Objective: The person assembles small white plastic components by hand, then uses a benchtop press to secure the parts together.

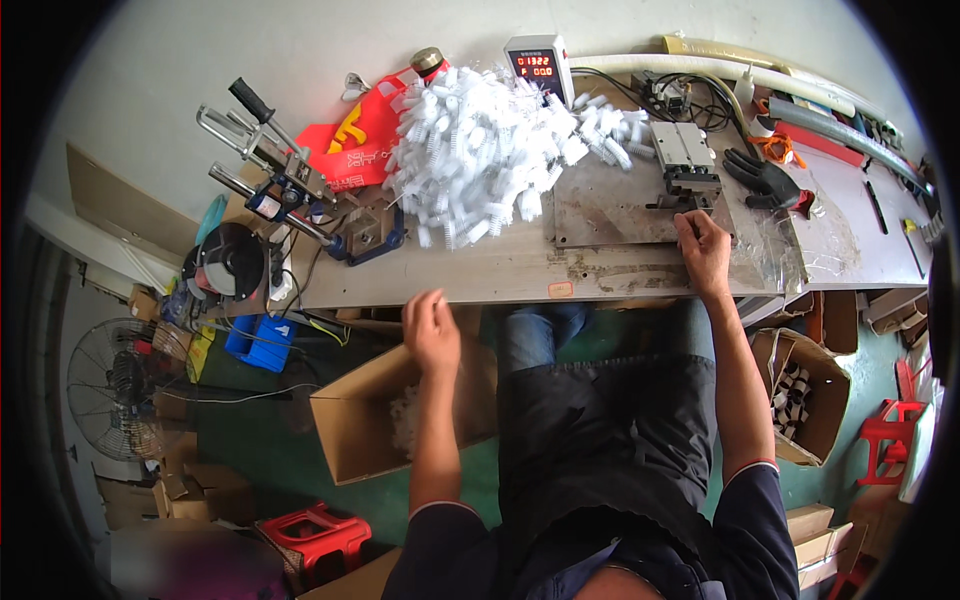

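My left hand (pixel 432 335) hangs just in front of the table edge, over a cardboard box (pixel 350 430) with whitish pieces inside. Its fingers are loosely bent and slightly apart, with nothing visible in them. My right hand (pixel 705 250) is at the front of a small metal clamping fixture (pixel 684 160). Its thumb and fingers are pinched together; whatever they hold is too small or hidden to make out. Left of the fixture, a large heap of white translucent ribbed plastic pieces (pixel 475 150) covers the tabletop. The fixture stands on a flat metal plate (pixel 610 215).
Behind the heap stands a counter box with a red display (pixel 540 68). A lever press (pixel 290 190) is at the left, a black glove (pixel 760 180) right of the fixture. Below are a fan (pixel 125 390), a blue bin (pixel 260 342), a box of dark and white parts (pixel 800 395) and red stools (pixel 315 530).
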A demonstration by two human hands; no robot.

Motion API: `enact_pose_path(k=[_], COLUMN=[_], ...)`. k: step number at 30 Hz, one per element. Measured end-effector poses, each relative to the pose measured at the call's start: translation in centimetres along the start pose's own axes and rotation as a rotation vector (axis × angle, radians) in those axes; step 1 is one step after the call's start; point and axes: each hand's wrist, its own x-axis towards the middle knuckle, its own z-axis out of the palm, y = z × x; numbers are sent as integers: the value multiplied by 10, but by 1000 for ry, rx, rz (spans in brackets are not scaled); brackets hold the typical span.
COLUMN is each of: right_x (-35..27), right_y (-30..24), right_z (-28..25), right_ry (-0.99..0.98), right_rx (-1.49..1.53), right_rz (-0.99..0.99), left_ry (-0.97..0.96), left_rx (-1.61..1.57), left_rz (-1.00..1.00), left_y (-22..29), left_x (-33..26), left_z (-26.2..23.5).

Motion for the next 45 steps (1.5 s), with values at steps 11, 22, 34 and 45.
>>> enact_pose_path(k=[11,22,34,45], right_x=[-2,-1,0,-3], right_y=[-5,-8,-7,-6], right_z=[3,0,-1,-2], right_ry=[76,62,58,65], right_rx=[-99,-88,-77,-69], right_rz=[-86,-44,-39,-22], left_ry=[-288,-190,7,131], left_rx=[145,-93,-571,-712], left_rz=[246,168,-93,-182], left_y=[72,36,72,103], left_x=[116,121,121,108], left_z=[111,150,129,104])
